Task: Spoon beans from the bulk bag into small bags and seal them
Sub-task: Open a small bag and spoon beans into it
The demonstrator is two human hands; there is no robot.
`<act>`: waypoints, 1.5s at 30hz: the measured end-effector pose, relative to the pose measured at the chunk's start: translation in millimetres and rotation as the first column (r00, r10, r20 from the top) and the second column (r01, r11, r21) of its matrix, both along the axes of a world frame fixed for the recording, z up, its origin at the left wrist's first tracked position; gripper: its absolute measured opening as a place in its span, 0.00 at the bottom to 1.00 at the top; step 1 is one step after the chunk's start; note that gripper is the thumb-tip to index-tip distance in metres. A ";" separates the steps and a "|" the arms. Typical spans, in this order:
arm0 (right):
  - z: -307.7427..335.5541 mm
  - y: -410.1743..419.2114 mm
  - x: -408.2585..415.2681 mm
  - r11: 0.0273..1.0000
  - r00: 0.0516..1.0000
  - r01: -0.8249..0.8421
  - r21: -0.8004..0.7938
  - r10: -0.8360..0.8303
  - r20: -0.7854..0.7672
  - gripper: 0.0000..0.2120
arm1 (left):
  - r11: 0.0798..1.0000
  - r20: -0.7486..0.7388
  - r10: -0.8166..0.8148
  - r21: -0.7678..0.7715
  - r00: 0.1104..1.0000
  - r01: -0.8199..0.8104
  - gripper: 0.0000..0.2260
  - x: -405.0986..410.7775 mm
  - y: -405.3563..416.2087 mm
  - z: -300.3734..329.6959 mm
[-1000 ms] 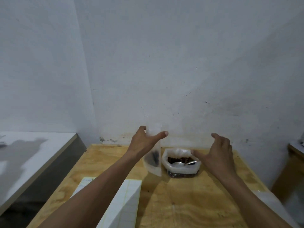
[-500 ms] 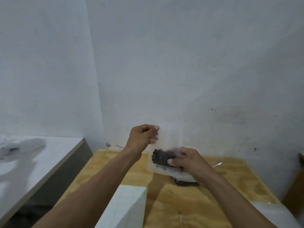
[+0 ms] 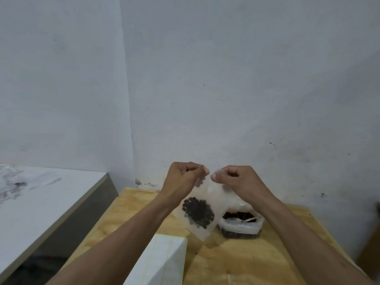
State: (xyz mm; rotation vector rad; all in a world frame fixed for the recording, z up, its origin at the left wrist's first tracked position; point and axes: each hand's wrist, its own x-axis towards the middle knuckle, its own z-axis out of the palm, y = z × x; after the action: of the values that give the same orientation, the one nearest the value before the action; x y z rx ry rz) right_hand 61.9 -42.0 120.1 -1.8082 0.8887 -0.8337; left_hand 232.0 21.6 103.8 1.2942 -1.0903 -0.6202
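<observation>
Two hands — left hand [image 3: 183, 177], right hand [image 3: 236, 179] — each grip pinching one small bag [image 3: 200, 210]; one bulk bag [image 3: 239, 228] behind.

Pale grey wall [image 3: 236, 79] fills most of view, scuffed and speckled with dark marks, meeting second wall at corner [image 3: 126, 99]. Plywood table [image 3: 246, 260] stands against wall. White counter [image 3: 37, 202] to left, lower edge dark. White block [image 3: 164, 262] on table's near edge. Light soft, even.
</observation>
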 end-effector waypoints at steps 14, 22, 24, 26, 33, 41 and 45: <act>-9.0 4.3 8.1 0.981 0.993 0.044 0.191 -0.065 0.104 0.06 | 0.982 -0.175 0.184 0.078 0.967 -0.173 0.02 27.2 4.5 -2.3; -16.6 3.4 5.8 0.931 0.995 0.085 0.355 -0.099 0.023 0.23 | 0.968 -0.260 0.230 0.159 0.938 -0.193 0.06 23.4 0.6 -2.8; -19.9 9.1 11.8 0.897 1.000 -0.012 0.441 0.021 -0.015 0.23 | 0.950 -0.330 0.290 0.216 0.898 -0.227 0.08 29.4 -5.3 -7.8; -24.3 17.2 20.0 0.841 0.994 -0.100 0.532 0.104 0.022 0.19 | 0.921 -0.357 0.349 0.303 0.866 -0.246 0.10 38.1 -10.2 -15.0; -45.3 13.1 44.2 0.808 0.999 -0.026 0.589 0.005 0.037 0.15 | 0.768 -0.138 0.136 0.640 0.981 -0.016 0.16 68.4 2.3 -30.9; -63.0 10.0 93.4 0.929 0.960 0.063 0.364 0.043 -0.276 0.18 | 0.776 -0.200 0.080 0.627 0.977 0.065 0.31 117.5 15.1 -56.0; -80.0 13.2 122.6 0.934 0.964 0.068 0.351 0.029 -0.266 0.18 | 0.816 -0.163 0.177 0.576 0.971 -0.052 0.30 135.1 25.0 -68.2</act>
State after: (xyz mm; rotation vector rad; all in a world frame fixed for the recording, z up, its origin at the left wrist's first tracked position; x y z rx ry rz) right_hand 184.4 -28.8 40.1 -1.6091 1.1525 -0.4065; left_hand 367.1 46.6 35.5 1.7472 -0.6564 -1.0169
